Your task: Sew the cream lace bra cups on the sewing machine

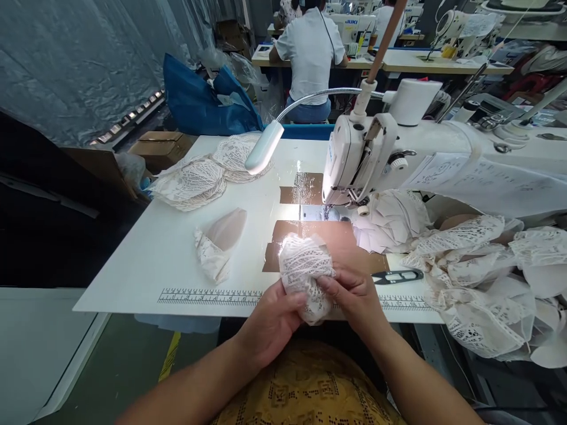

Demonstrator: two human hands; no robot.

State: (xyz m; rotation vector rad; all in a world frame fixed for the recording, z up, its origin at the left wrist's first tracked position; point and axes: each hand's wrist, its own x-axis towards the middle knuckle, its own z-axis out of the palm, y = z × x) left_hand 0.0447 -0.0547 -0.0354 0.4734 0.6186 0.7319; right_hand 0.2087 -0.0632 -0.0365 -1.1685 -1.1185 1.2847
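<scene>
One lace bra cup (303, 260) is pinched between thumb and fingers by left hand (272, 323) and right hand (359, 298), above the worktop (146, 260) edge.

Over there a person (312, 53) in white sits at a far table (358, 64); nearer, a blue bag (190, 103) (rather crumpled) lies near a cardboard box (162, 149).

The lace piece (305, 262) is off-white openwork, the table (146, 260) white, the bag (190, 100) blue.
</scene>
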